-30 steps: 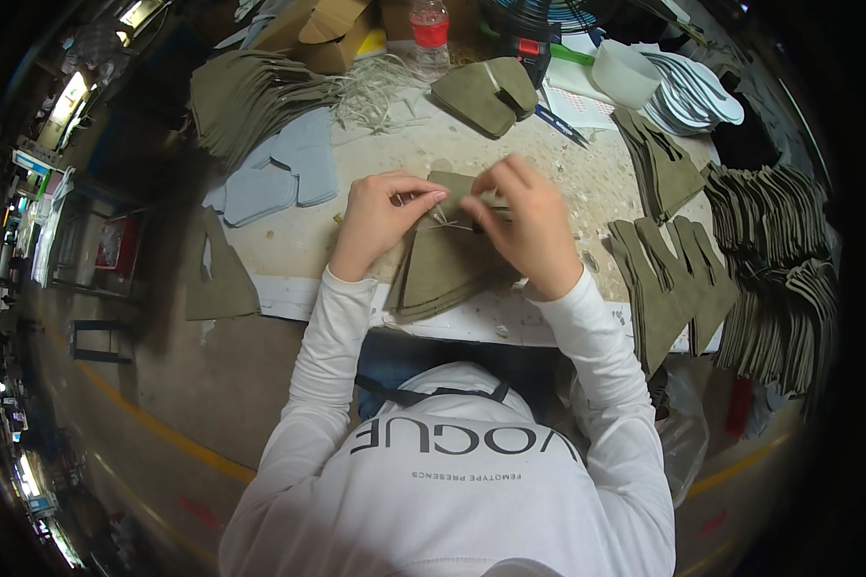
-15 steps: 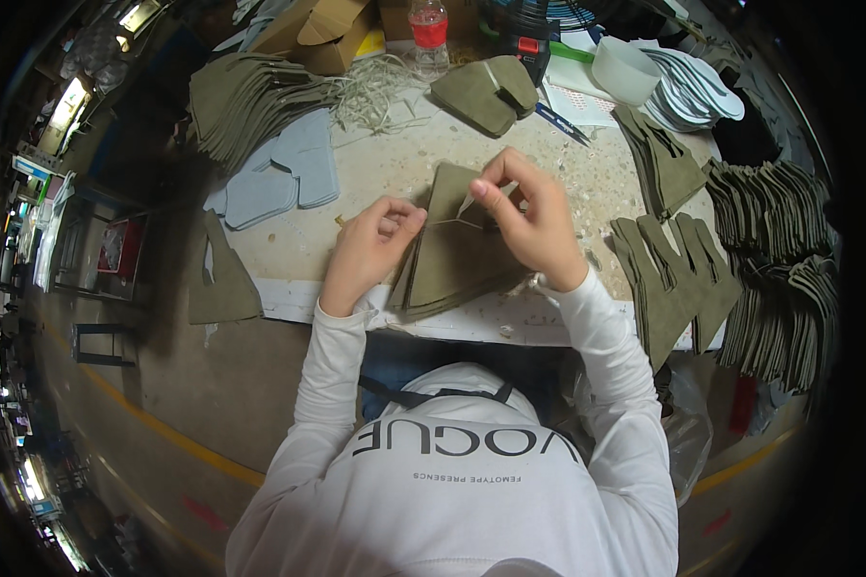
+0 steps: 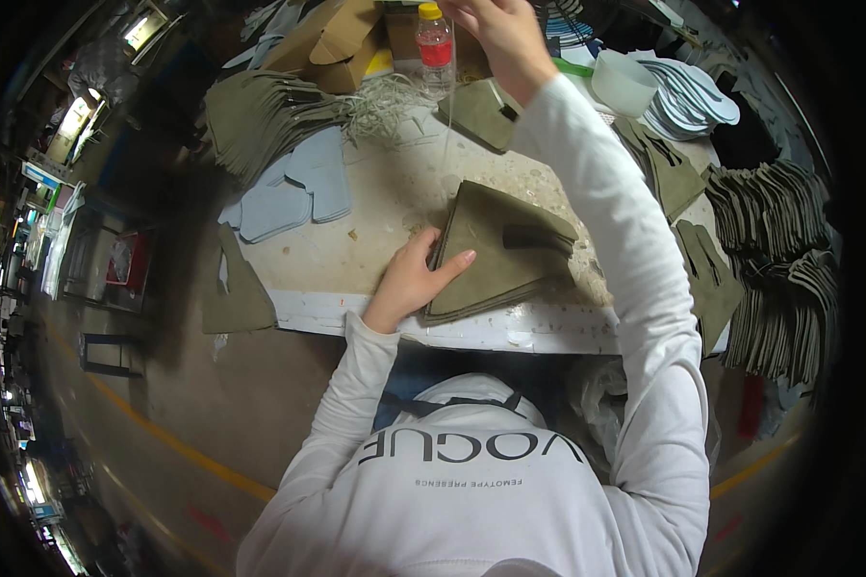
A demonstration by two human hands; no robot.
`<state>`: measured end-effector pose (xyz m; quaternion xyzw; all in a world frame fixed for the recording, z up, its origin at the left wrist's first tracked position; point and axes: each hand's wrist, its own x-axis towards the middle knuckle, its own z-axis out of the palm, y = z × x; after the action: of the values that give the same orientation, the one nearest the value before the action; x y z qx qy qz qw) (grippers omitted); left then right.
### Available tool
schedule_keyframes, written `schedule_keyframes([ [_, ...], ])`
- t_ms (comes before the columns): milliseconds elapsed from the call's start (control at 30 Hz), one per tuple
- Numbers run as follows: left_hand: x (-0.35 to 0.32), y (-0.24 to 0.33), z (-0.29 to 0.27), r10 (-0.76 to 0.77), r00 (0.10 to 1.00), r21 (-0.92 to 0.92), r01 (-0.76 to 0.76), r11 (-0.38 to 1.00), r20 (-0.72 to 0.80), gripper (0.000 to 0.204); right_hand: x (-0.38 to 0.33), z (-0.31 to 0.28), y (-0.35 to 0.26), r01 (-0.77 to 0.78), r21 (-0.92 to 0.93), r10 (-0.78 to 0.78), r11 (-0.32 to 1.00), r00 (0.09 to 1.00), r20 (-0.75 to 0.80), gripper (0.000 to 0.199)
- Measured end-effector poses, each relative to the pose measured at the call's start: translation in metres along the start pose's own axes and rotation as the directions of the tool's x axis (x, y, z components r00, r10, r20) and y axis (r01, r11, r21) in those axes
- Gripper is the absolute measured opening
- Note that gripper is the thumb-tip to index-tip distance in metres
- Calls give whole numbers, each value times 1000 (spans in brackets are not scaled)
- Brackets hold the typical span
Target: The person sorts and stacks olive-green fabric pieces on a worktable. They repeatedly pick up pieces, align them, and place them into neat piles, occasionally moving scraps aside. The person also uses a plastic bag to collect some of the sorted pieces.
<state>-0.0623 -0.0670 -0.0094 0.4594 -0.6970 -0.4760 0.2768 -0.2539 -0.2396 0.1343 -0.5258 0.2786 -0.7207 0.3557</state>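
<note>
My left hand (image 3: 414, 281) holds the left edge of a stack of olive glove-shaped fabric pieces (image 3: 486, 255) at the table's front, thumb on top and fingers at the side. My right hand (image 3: 502, 38) is raised near the upper edge of the picture, fingers pinched together and partly cut off. From it a thin pale strip (image 3: 449, 125) hangs straight down toward the tabletop behind the stack. A tangle of similar pale strips (image 3: 383, 106) lies at the back. Beyond the stack, next to my right forearm, rests another olive bundle (image 3: 478, 113).
Olive pieces (image 3: 265, 120) and light blue ones (image 3: 279, 202) lie at the left. Dense olive stacks (image 3: 770, 212) fill the right edge. A bottle with a yellow cap (image 3: 434, 48), a cardboard box (image 3: 332, 43) and a translucent round tub (image 3: 625, 82) stand at the back.
My right hand has risen from the stack to the far side, drawing the strip up. My left hand has moved right onto the stack's edge. The strip no longer crosses the stack.
</note>
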Motion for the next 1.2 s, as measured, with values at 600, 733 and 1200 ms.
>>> schedule_keyframes([
  [600,-24,9,-1,-99,967,-858,-158,488,-234,33,-209,10,-53,268,-688,103,674,889,447,41],
  [733,-15,5,14,12,968,-843,-226,489,-252,31,-219,-6,-48,199,-760,135,619,926,352,49],
  [1200,-9,1,18,25,968,-810,-222,543,-249,37,-234,-13,-27,246,-890,71,384,953,294,55],
])
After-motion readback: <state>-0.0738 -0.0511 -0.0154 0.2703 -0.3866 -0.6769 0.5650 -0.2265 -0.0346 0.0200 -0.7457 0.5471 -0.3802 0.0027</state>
